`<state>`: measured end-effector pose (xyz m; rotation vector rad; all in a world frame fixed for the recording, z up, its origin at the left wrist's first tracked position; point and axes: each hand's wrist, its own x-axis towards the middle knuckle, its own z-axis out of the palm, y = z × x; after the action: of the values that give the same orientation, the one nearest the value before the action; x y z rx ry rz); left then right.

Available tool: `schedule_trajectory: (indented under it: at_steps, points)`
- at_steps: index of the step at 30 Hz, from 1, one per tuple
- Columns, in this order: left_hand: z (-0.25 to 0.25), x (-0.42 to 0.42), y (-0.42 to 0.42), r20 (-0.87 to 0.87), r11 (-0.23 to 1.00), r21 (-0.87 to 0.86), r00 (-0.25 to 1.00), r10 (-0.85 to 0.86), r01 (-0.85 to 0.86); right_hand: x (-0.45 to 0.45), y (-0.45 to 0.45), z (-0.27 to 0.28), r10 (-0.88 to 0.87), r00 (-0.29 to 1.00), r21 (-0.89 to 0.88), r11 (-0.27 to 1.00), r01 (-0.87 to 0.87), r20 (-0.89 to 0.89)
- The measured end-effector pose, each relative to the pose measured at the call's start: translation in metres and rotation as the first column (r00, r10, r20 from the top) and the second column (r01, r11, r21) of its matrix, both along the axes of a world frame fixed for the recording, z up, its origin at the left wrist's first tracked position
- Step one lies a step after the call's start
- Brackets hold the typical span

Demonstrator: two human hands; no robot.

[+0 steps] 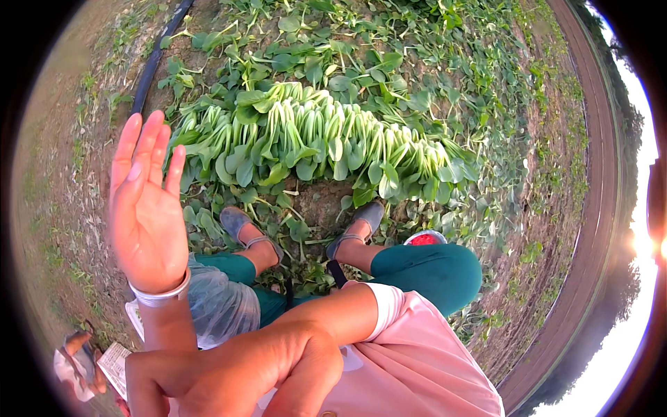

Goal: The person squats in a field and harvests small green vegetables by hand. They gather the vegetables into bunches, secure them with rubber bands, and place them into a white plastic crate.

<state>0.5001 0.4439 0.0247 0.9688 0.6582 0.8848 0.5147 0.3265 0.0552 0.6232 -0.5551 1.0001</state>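
Note:
My left hand [148,224] is raised at the left, palm towards me, fingers spread and holding nothing. A pale band circles its wrist. Close to the camera at the bottom, my right hand [250,359] reaches across my chest with bent fingers. Its fingertips run out of the picture, so whatever they touch is hidden. Before my feet lies a long row of cut leafy greens resembling pak choi [323,130]. Their pale stalks point away from me and their leaves lie towards me. The left hand is just left of this row, in front of it in the view.
Loose leaves [443,94] cover the soil around the row. A black hose [156,57] runs along the upper left. Beside my right knee stands a bowl with something red [424,239]. Translucent plastic [221,297] covers my left thigh. Another person [78,365] is at lower left.

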Motion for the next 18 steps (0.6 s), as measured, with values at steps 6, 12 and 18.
schedule_trajectory:
  at_steps: [6, 12, 18]
  points:
    - [-0.035, 0.014, 0.025, -0.005, 0.963, -0.264, 0.999, -0.051, 0.047, 0.054, 0.012, -0.024, 0.087, 0.96, -0.088, 0.994, -0.066, 0.266]
    - [-0.09, 0.001, 0.04, -0.182, 0.938, -0.344, 0.983, -0.019, -0.045, 0.188, 0.062, -0.283, 0.592, 0.073, 0.033, -0.167, 0.985, 0.803]
    - [-0.136, 0.01, 0.026, -0.427, 0.976, -0.214, 0.895, -0.129, 0.039, 0.195, 0.069, -0.313, 0.797, -0.078, 0.204, -0.057, 0.977, 0.599]
